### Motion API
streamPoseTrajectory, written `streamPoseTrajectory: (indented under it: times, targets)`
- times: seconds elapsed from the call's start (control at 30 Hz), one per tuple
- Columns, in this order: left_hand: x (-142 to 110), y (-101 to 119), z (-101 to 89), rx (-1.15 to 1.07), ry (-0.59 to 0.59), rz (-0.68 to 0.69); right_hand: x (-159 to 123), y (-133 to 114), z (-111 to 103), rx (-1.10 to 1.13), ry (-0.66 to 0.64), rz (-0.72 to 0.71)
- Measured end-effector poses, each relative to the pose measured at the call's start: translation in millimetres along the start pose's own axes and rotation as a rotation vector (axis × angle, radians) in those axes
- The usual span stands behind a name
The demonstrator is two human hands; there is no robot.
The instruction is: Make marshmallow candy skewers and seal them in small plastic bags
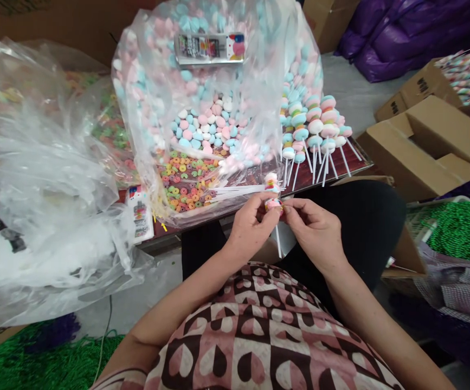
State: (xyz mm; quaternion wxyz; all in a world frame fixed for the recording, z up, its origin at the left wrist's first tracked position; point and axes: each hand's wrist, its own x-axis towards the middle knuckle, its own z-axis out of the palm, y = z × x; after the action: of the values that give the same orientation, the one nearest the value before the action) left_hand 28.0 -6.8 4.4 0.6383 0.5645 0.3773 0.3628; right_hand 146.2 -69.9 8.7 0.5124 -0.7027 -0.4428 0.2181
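My left hand (255, 219) is closed around a candy skewer (272, 184), a white stick threaded with white and pink sweets and thin coloured rings. Its bare lower end points down toward my lap. Against the skewer's right side, my right hand (314, 225) pinches with thumb and forefinger; the exact spot it grips is partly hidden. Loose white sticks (238, 190) lie just beyond my left hand. Behind them are small coloured candy rings (190, 179) and a heap of pink, white and blue sweets (206, 127) in an open plastic bag (143, 127).
Several threaded skewers (314, 122) lie at the table's right edge. A printed packet (210, 47) rests on the bag, another packet (140, 214) at the front edge. Clear plastic bags (43, 179) fill the left. Cardboard boxes (417, 173) stand right of my leg.
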Motion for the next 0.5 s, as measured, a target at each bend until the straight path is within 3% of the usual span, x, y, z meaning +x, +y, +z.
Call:
streamPoseTrajectory:
  times: [0.2, 0.4, 0.5]
  targets:
    - [2.3, -5.8, 1.9, -0.024, 0.04, -0.044, 2.4, 2.2, 5.5, -0.117, -0.008, -0.057]
    - [4.2, -13.4, 1.4, -0.001, 0.074, -0.05, 5.1, 16.1, 9.5, 0.21, -0.153, 0.208]
    - [5.3, -17.6, 0.3, 0.057, 0.059, -0.032, 3.8, 17.4, 10.5, 0.243, -0.14, 0.215]
